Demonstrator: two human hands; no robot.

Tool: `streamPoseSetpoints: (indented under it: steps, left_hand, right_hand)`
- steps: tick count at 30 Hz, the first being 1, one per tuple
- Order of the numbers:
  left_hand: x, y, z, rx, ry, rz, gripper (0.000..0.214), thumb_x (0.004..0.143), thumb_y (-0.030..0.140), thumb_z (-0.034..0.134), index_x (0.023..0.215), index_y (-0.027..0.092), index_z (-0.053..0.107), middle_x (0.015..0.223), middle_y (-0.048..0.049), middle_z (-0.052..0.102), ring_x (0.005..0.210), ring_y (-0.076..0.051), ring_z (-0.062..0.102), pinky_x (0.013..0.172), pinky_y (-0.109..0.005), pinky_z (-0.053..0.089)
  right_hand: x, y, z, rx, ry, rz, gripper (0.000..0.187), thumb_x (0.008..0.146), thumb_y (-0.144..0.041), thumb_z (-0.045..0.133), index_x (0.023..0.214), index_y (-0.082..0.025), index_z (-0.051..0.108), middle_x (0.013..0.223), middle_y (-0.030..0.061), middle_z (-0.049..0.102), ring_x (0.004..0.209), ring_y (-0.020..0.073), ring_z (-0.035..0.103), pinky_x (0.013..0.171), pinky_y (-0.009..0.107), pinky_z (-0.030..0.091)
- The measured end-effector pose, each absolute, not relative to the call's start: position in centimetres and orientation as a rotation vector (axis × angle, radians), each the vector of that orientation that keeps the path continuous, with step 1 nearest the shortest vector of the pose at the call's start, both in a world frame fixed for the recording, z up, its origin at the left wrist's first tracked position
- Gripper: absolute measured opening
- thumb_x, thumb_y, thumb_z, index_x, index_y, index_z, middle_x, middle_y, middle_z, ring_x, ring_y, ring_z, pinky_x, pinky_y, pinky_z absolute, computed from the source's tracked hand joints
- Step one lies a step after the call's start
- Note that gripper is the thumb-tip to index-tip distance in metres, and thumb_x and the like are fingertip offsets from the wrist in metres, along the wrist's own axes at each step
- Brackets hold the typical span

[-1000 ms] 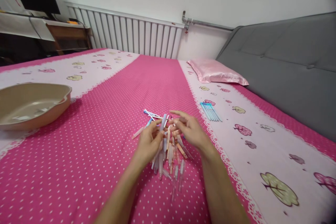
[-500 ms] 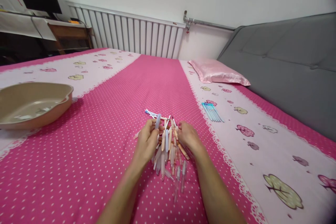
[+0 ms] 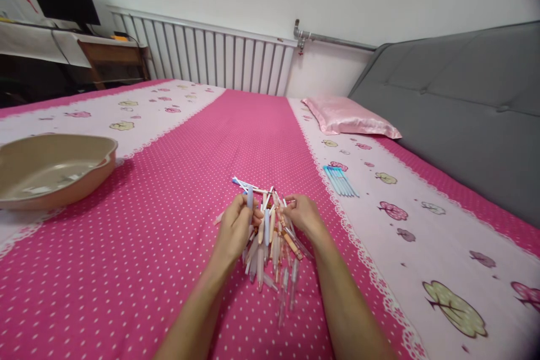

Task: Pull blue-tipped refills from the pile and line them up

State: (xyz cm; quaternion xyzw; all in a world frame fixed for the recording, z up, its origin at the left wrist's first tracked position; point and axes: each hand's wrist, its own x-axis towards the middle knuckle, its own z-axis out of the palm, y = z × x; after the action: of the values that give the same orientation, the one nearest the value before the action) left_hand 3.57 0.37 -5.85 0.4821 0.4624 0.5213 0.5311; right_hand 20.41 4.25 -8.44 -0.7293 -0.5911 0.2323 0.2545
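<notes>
A heap of pens and clear pen barrels (image 3: 272, 247), orange, blue and white, lies on the pink dotted bedspread (image 3: 169, 208) in front of me. My left hand (image 3: 236, 228) pinches a pale blue pen upright at the heap's left edge. At the right edge of the heap my right hand (image 3: 301, 215) is closed, its fingertips on an orange pen. A neat row of blue pens (image 3: 341, 180) lies apart to the right on the pale strip.
A tan oval basin (image 3: 54, 171) sits at the left. A pink satin pillow (image 3: 348, 117) lies by the grey headboard (image 3: 459, 101) on the right. A white radiator (image 3: 206, 56) lines the far wall, with a desk and monitor at far left.
My right hand, spread above the heap a second ago, has dropped and closed on the pens. The left hand has turned its blue pen more upright.
</notes>
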Motion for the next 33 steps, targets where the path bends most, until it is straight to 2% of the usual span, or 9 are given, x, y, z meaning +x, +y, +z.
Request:
streamPoseSetpoints:
  steps: [6,14,21,24,27,29,33]
  left_hand:
    - [4.0,0.1,-5.1,1.051,1.062,1.217,0.016,0.064,0.021,0.046,0.078,0.018,0.05,0.059,0.0022,0.056,0.05,-0.011,0.052,0.05,-0.024,0.044]
    - [4.1,0.0,-4.9,1.058,1.042,1.195,0.016,0.062,0.023,0.048,0.078,0.019,0.048,0.057,0.0037,0.055,0.042,-0.009,0.047,0.045,-0.023,0.043]
    - [4.2,-0.2,-4.5,1.051,1.061,1.18,0.016,0.062,0.024,0.048,0.077,0.019,0.048,0.059,0.0034,0.055,0.046,-0.01,0.051,0.045,-0.022,0.043]
    - [4.3,-0.2,-4.5,1.047,1.067,1.179,0.019,0.061,0.025,0.048,0.079,0.019,0.049,0.058,0.0038,0.054,0.044,-0.01,0.049,0.043,-0.023,0.042]
    - [4.2,-0.2,-4.6,1.065,1.07,1.187,0.018,0.062,0.024,0.048,0.079,0.019,0.049,0.06,0.003,0.055,0.045,-0.01,0.05,0.044,-0.023,0.043]
    - [4.1,-0.1,-4.7,1.077,1.068,1.192,0.017,0.062,0.023,0.047,0.078,0.019,0.049,0.059,0.003,0.055,0.045,-0.01,0.05,0.044,-0.022,0.043]
    - [4.1,0.0,-5.1,1.086,1.054,1.183,0.016,0.063,0.022,0.046,0.079,0.019,0.049,0.059,0.0034,0.054,0.045,-0.01,0.049,0.043,-0.022,0.042]
  right_hand:
    - [20.3,4.1,-8.0,-1.924,-1.574,0.64,0.02,0.071,-0.022,0.062,0.088,-0.016,0.071,0.081,0.0073,0.072,0.072,0.0178,0.066,0.06,0.024,0.042]
    - [20.6,4.3,-8.0,-1.825,-1.533,0.694,0.024,0.072,-0.024,0.064,0.093,-0.016,0.071,0.085,0.0077,0.073,0.075,0.0182,0.067,0.064,0.024,0.046]
    - [21.0,4.4,-7.7,-1.787,-1.45,0.673,0.025,0.073,-0.022,0.061,0.095,-0.015,0.07,0.091,0.0095,0.072,0.081,0.0193,0.066,0.071,0.027,0.047]
    - [21.0,4.4,-7.5,-1.777,-1.415,0.657,0.033,0.073,-0.021,0.058,0.104,-0.014,0.066,0.089,0.0093,0.071,0.073,0.0173,0.065,0.067,0.027,0.047]
    - [20.8,4.1,-6.8,-1.643,-1.326,0.762,0.047,0.074,-0.022,0.055,0.121,-0.018,0.054,0.079,0.0035,0.07,0.054,0.0126,0.058,0.054,0.024,0.044]
    - [20.5,3.8,-6.0,-1.487,-1.233,0.903,0.044,0.071,-0.022,0.055,0.115,-0.018,0.055,0.075,0.0014,0.069,0.051,0.0102,0.053,0.048,0.021,0.039]
    - [20.0,3.2,-4.3,-1.247,-1.124,1.142,0.026,0.07,-0.028,0.058,0.092,-0.014,0.064,0.079,0.0042,0.067,0.058,0.0094,0.055,0.047,0.019,0.036]
